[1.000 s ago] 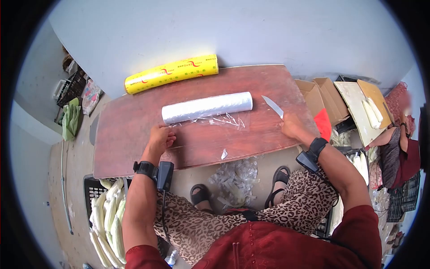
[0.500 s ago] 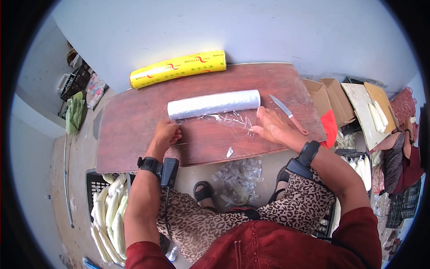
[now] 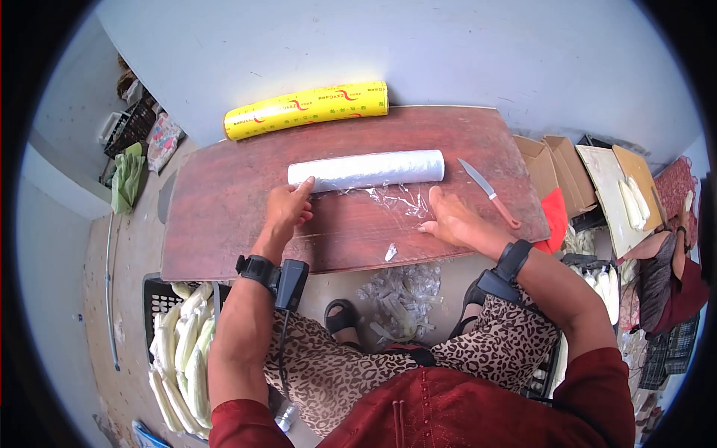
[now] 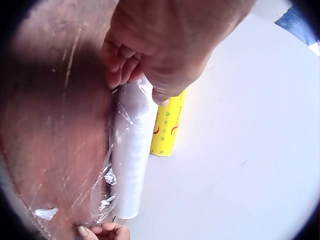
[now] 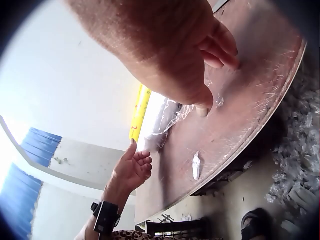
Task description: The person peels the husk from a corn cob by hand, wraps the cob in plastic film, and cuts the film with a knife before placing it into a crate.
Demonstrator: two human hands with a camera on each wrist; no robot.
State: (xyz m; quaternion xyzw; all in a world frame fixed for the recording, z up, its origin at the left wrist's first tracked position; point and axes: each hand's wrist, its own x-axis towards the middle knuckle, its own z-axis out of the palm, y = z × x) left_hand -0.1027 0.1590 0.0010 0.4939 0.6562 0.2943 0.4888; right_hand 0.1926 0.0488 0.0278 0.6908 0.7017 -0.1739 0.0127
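Note:
On the reddish-brown table [image 3: 224,201] lies a white roll of clear plastic film [image 3: 366,169], with a loose crinkled edge of film [image 3: 403,200] along its near side. My left hand [image 3: 287,209] is at the roll's left end. Its thumb reaches over that end while the other fingers curl loosely by the film, as the left wrist view shows. My right hand [image 3: 459,220] is spread low over the table near the right end of the film, thumb apart from fingers. To its right rests a knife [image 3: 489,193] with a reddish handle, untouched.
A yellow printed roll [image 3: 306,110] lies at the table's back edge against the wall. Cardboard boxes [image 3: 556,175] and a red item [image 3: 553,220] stand at right. A crate of pale wrapped vegetables [image 3: 183,351] is at lower left. Plastic scraps [image 3: 403,299] litter the floor.
My right hand has let go of the knife, leaving it on the table, and moved left to the film. My left hand has shifted up, its thumb now over the roll's end.

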